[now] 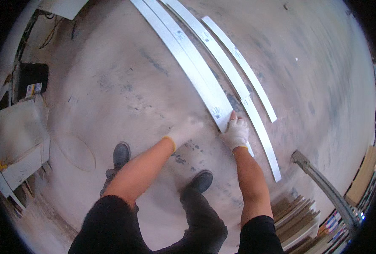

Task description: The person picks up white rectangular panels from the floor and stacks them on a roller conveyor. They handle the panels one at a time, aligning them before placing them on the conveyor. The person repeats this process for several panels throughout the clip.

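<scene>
A wide silver metal strip (198, 78), with a lengthwise line down it, runs from the top of the view to my right hand. My right hand (236, 134), in a white glove with bare fingertips, is closed on the near corner of that strip. A narrow silver end (250, 149) shows just beyond the glove's wrist. To the left of the strip's end, my left hand (189, 130), in a white glove with a yellow cuff, hangs apart from the metal; motion smears its fingers.
Further thin silver strips (243, 65) lie to the right on the scuffed floor (111, 84). A grey metal bar (319, 180) and stacked boards (296, 218) are at lower right. Near my feet is a dark shoe (201, 180). White equipment (16, 139) stands at left.
</scene>
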